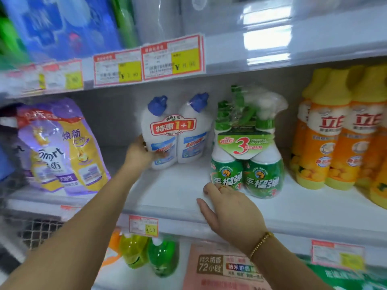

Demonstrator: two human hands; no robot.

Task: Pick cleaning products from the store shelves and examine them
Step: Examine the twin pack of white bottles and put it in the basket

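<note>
Bare shelf (171, 191) opens between purple pouches (62, 147) and green sprayers (247, 160) — white bottles (184, 132) behind.

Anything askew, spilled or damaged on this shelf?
No spill or damage shows. Only the white twin-pack leans a little, gripped by the left hand; the purple pouches slump at the left end.

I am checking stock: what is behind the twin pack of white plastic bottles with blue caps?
Behind the twin pack of white plastic bottles with blue caps, held by the left hand, only the pale shelf back wall shows. The pack hides the space directly behind it.
</note>
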